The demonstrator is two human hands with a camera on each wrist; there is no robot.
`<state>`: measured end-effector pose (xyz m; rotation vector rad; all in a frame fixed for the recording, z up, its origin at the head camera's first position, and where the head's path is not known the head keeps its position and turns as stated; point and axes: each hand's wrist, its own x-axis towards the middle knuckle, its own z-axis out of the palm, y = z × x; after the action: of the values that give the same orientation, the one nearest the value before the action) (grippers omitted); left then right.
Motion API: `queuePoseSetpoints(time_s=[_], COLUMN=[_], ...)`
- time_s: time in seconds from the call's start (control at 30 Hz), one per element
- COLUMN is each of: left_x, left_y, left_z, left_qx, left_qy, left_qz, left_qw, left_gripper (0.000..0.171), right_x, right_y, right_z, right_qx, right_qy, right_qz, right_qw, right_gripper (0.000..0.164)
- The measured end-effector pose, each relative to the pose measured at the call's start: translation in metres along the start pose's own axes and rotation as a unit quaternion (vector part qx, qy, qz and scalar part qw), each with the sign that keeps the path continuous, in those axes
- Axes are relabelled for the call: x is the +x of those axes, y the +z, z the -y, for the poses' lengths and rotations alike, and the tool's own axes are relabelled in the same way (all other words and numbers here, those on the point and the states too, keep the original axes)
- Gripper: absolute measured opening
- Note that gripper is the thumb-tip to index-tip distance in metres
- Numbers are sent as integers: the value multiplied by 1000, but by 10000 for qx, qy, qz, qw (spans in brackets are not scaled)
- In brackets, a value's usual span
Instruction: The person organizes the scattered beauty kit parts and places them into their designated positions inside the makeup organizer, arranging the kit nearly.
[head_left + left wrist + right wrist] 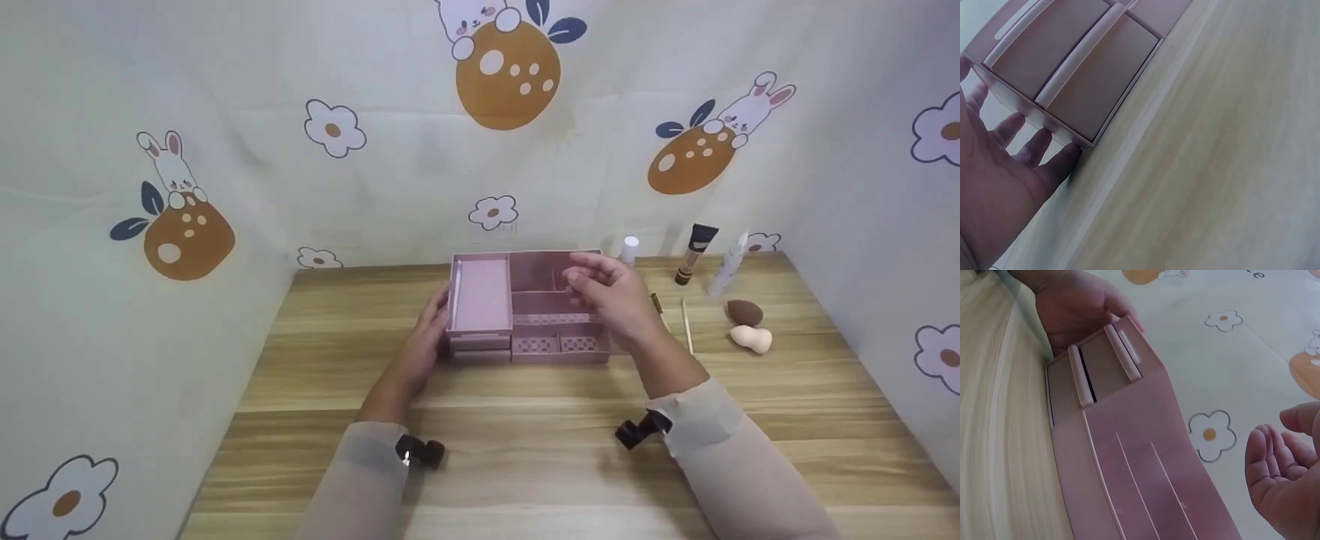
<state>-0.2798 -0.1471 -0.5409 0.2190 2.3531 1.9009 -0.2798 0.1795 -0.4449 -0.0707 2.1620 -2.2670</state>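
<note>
A pink desktop organizer (484,296) stands on the wooden table, with a raised tray at its left and open compartments at its right. In the left wrist view, its two front drawers (1109,73) are closed. My left hand (430,330) touches the organizer's left side, fingertips along its lower edge and the thumb mostly out of sight. Over the right-hand compartments hovers my right hand (616,300), its fingers loosely bent. The right wrist view shows that same right hand (1292,478) holding nothing, apart from the organizer.
Right of the organizer lie a dark slim pencil (657,304) and a thin pale stick (686,326). Beyond them are a black-capped tube (696,253), a white tube (729,264), a brown sponge (744,312) and a cream sponge (751,339). A white-capped bottle (629,247) stands behind my right hand.
</note>
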Motion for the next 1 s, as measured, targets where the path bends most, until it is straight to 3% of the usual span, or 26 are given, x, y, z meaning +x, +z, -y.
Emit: queuePoseSetpoints(time_s=[0.33,0.47,0.6,1.0], left_x=[1,1,1,3], left_y=[-1,-1,-1,-1], left_z=[-2,-1,-1,0], left_qx=[17,-32,-80,7], left_qy=[-80,-86,-149,-43], left_qz=[91,61,80,63], left_qw=[9999,9999,9998,10000], left_gripper=[49,50,49,49], right_x=[-10,-11,-12,-12], right_y=[-54,-70,-85,-129], right_z=[-14,-20,-26,-41], right_qx=[208,370,417,783], right_qy=[-140,-137,-57,422], right_qz=[-426,-584,-747,-1296], right_qw=[9988,9975,9963,9876], right_gripper=[46,31,21,20])
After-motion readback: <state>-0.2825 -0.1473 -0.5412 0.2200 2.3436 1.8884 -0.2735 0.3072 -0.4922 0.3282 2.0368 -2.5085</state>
